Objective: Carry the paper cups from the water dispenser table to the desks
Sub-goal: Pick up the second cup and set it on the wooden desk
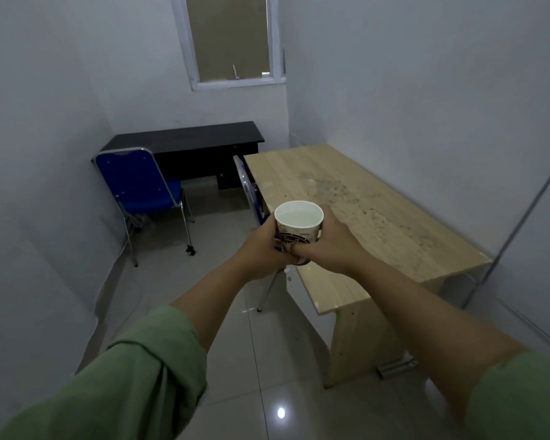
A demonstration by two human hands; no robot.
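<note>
A white paper cup (pixel 298 221) with a dark printed band is held upright in front of me, with water inside. My left hand (pixel 262 249) wraps its left side and my right hand (pixel 332 241) wraps its right side, fingers meeting under the cup. The cup hangs over the floor just left of the near corner of a light wooden desk (pixel 362 217), whose stained top is bare. A second, black desk (pixel 188 144) stands against the far wall under the window.
A blue chair (pixel 140 182) with chrome legs stands by the black desk at left. Another blue chair (pixel 251 192) is tucked at the wooden desk's left edge. Grey tiled floor (pixel 235 344) lies between me and the desks. White walls close both sides.
</note>
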